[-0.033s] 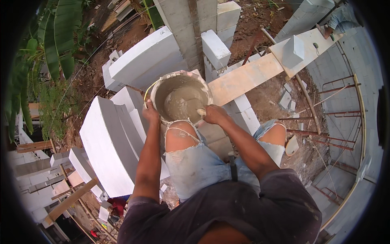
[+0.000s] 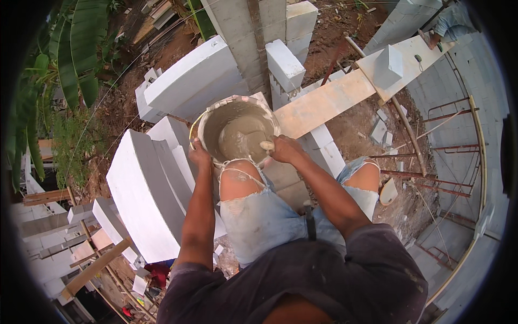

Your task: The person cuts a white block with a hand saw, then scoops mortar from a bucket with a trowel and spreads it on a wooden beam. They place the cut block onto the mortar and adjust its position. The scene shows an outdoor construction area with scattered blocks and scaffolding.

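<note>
A round mortar-caked bucket [image 2: 203, 129] stands just beyond my knees, with wet grey mortar [image 2: 237, 135] inside. At its left side, my left hand [image 2: 200, 155] is closed on the yellow bucket handle [image 2: 197, 123], close against the rim. My right hand [image 2: 287, 149] is closed at the right rim around a tool with a pale, rounded handle end [image 2: 266, 145]. The rest of that tool is hidden, so its kind does not show. My bare knee shows through torn jeans [image 2: 253, 221] right below the bucket.
Large white blocks [image 2: 143, 189] stand on the left, another [image 2: 194, 75] beyond. A plank walkway [image 2: 329, 105] runs to the far right, bearing a white block [image 2: 387, 67]; a person's hand [image 2: 431, 39] rests at its end. Rusty scaffolding [image 2: 448, 148] stands right. A concrete column [image 2: 237, 32] rises ahead.
The bucket and both hands have shifted very slightly left. The pale handle end has turned a little in my right hand, and the swirl on the mortar looks different.
</note>
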A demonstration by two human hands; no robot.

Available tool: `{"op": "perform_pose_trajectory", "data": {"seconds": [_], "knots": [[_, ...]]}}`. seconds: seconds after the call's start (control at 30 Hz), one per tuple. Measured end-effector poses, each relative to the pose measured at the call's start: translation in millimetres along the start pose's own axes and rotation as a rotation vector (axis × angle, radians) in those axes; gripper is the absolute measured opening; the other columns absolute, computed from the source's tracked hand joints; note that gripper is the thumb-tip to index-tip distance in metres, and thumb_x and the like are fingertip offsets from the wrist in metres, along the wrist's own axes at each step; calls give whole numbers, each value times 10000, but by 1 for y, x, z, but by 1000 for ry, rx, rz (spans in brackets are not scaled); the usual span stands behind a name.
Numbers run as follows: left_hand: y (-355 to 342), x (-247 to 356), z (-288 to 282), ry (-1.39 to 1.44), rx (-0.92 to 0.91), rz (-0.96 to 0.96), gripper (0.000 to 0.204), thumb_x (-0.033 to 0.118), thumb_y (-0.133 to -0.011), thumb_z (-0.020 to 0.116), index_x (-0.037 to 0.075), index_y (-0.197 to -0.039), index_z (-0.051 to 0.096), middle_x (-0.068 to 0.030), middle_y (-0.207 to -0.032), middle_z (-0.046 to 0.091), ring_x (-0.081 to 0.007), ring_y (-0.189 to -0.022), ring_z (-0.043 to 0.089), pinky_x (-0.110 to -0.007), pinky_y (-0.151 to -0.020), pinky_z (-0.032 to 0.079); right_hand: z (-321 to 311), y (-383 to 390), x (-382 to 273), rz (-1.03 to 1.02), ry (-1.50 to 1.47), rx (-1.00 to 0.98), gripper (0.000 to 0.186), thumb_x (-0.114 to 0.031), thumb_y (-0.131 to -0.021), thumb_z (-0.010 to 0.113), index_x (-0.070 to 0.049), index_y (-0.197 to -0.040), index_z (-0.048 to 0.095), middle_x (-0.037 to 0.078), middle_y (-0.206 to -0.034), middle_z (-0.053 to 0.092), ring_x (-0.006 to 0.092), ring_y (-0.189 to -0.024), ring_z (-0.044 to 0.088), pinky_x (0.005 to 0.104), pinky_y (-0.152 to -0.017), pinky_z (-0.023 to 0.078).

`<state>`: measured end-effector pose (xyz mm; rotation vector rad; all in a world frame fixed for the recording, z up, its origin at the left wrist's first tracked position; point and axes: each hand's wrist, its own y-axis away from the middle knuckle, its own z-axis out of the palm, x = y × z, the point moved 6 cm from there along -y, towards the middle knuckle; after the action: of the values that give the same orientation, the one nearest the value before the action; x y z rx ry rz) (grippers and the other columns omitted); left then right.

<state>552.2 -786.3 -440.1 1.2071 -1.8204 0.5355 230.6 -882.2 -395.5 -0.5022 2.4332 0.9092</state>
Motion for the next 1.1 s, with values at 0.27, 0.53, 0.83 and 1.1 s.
{"op": "perform_pose_trajectory", "data": {"seconds": [0.27,0.53,0.83,1.1], "knots": [[9,-101,-3,280,-345,-294,415,341,-1016,637,-13,-1230,658,-154,-1114,716,-285,-975,681,-393,-885,531,-167,83,27,-210,-531,270,769,-386,-902,753,-59,-1529,451,198,-1391,587,266,-1209,607,391,-1020,496],[23,-70,-30,639,-630,-607,643,550,-1035,516,49,-1437,497,-155,-1354,598,-266,-1246,576,-427,-1061,455,-358,336,-130,-1273,-271,1119,1008,-532,-841,790,16,-1560,344,245,-1455,513,310,-1257,576,414,-1029,491],[96,-23,-87,214,-516,-207,697,498,-1027,569,-29,-1469,454,-181,-1435,548,-262,-1254,571,-411,-1028,474,-361,389,-108,-1343,-127,1314,887,-464,-898,739,25,-1541,373,250,-1482,489,348,-1320,531,456,-1069,461],[166,17,-121,-44,-489,46,708,435,-1035,580,-97,-1476,425,-236,-1395,558,-304,-1243,565,-364,-1042,456,-354,389,-97,-1191,-115,1357,780,-404,-950,694,33,-1524,399,255,-1506,468,382,-1376,491,493,-1105,434]]}}
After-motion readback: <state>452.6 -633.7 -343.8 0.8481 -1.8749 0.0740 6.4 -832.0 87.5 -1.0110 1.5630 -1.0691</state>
